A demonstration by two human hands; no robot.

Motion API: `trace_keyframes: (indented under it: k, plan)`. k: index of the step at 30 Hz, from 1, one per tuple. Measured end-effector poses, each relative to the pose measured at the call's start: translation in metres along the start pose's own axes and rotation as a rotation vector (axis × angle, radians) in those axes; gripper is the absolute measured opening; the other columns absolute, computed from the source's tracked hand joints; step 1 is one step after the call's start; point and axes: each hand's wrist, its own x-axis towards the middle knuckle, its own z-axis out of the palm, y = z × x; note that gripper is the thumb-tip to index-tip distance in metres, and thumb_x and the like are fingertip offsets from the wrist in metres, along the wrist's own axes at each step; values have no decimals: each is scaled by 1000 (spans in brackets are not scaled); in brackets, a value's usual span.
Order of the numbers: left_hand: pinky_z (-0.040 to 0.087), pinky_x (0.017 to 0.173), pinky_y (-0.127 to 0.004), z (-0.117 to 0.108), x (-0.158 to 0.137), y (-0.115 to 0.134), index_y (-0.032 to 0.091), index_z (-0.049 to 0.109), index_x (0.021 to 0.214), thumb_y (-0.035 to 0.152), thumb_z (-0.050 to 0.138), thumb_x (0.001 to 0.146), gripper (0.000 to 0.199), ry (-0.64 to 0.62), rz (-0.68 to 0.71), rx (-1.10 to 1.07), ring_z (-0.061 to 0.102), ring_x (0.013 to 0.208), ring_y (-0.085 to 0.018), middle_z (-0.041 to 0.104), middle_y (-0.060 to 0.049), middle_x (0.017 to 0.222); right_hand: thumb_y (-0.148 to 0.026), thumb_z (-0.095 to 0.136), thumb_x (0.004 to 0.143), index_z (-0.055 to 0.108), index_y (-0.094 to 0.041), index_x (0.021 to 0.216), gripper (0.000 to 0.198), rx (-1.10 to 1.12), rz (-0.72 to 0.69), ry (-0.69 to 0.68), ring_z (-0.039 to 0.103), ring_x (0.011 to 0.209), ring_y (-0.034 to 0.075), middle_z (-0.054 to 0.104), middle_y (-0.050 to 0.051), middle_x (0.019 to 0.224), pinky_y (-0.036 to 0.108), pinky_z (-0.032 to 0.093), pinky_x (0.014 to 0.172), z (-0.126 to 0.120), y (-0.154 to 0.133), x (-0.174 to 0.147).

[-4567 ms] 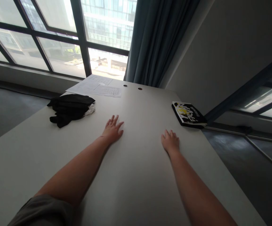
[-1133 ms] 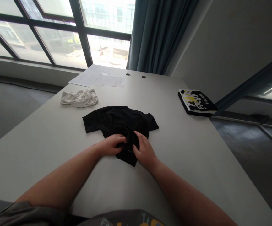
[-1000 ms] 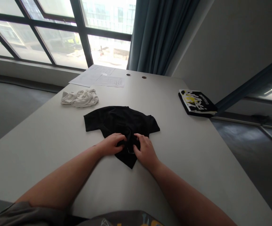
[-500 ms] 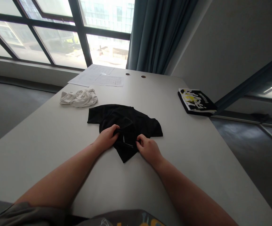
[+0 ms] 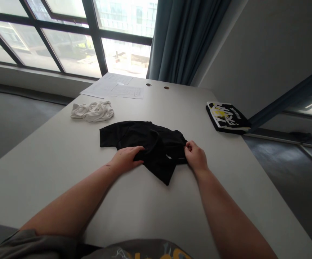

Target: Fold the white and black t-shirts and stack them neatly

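A black short-sleeved T-shirt (image 5: 150, 138) lies crumpled on the white table, with one sleeve spread out to the left and a pointed corner of cloth hanging toward me. A small light mark shows on its right part. My left hand (image 5: 127, 158) rests at the near left side of the shirt, fingers stretched over the cloth and thumb apart from them. At the shirt's right end, my right hand (image 5: 196, 156) pinches the edge of the fabric between thumb and fingers.
A bunched white cloth (image 5: 92, 111) lies on the table (image 5: 145, 212) to the left, beyond the shirt. Sheets of paper (image 5: 112, 86) lie at the far left edge. Black printed books or folders (image 5: 227, 117) sit near the right edge. Windows and a blue curtain (image 5: 183, 43) stand behind.
My right hand has moved right and slightly away from me, drawing the shirt's near cloth rightward. My left hand has shifted slightly right and its fingers have straightened.
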Motion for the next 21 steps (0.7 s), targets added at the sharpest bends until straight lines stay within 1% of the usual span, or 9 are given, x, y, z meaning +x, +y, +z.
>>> trace_keyframes:
  k: [3, 5, 7, 9, 11, 15, 17, 19, 21]
  plan:
    - [49, 101, -42, 2, 2, -3, 28, 66, 130, 37, 71, 89, 43, 41, 14, 70, 66, 112, -30, 73, -8, 119, -27, 54, 89, 60, -23, 90, 8, -44, 44, 80, 52, 69, 20, 60, 3, 74, 30, 37, 68, -4, 20, 12]
    - [48, 99, -45, 4, 3, -5, 26, 69, 122, 34, 67, 91, 32, 67, -3, 136, 64, 111, -31, 72, -10, 115, -23, 53, 86, 59, -21, 93, 9, -64, 22, 204, 57, 81, 24, 63, 8, 85, 36, 44, 79, -6, 24, 17]
    - [47, 100, -48, 5, 4, -6, 25, 71, 114, 31, 63, 92, 24, 103, -28, 182, 62, 115, -32, 70, -11, 119, -21, 53, 84, 59, -19, 101, 18, -56, -84, 338, 59, 100, 30, 65, 15, 102, 46, 47, 94, -7, 16, 15]
    - [45, 105, -50, 7, 5, -6, 24, 71, 112, 28, 61, 92, 22, 118, -10, 161, 60, 123, -33, 68, -11, 128, -22, 54, 88, 59, -17, 115, 28, -3, -268, 381, 55, 122, 34, 62, 20, 121, 54, 43, 108, -7, -4, 5]
    - [41, 113, -51, 7, 6, -6, 25, 70, 116, 26, 59, 94, 25, 85, 62, 88, 58, 129, -31, 67, -9, 136, -24, 54, 93, 57, -18, 131, 39, 88, -489, 265, 47, 139, 33, 57, 19, 139, 56, 38, 118, -4, -29, -10]
    - [44, 115, -46, 6, 6, 0, 22, 65, 127, 28, 55, 98, 31, -47, 203, -14, 63, 128, -27, 70, -9, 134, -25, 61, 93, 52, -27, 150, 57, 233, -805, -275, 40, 150, 30, 49, 11, 156, 53, 37, 123, 9, -64, -34]
    - [51, 105, -43, 4, 4, 4, 19, 66, 124, 32, 54, 100, 30, -87, 214, -8, 68, 117, -27, 74, -12, 123, -26, 68, 90, 57, -28, 147, 57, 246, -835, -447, 48, 143, 30, 55, 11, 151, 52, 40, 121, 16, -66, -36]
    - [55, 97, -41, 2, 3, 9, 19, 68, 117, 37, 54, 101, 29, -108, 221, 11, 71, 106, -26, 75, -11, 111, -24, 71, 88, 67, -26, 132, 45, 259, -799, -472, 57, 131, 29, 63, 10, 138, 49, 45, 115, 19, -61, -32]
    - [54, 101, -42, 0, 1, 12, 21, 69, 118, 41, 60, 98, 29, -104, 253, 38, 69, 110, -26, 75, -10, 115, -16, 71, 84, 72, -24, 112, 29, 294, -765, -456, 62, 119, 26, 68, 9, 124, 45, 50, 108, 17, -54, -26]
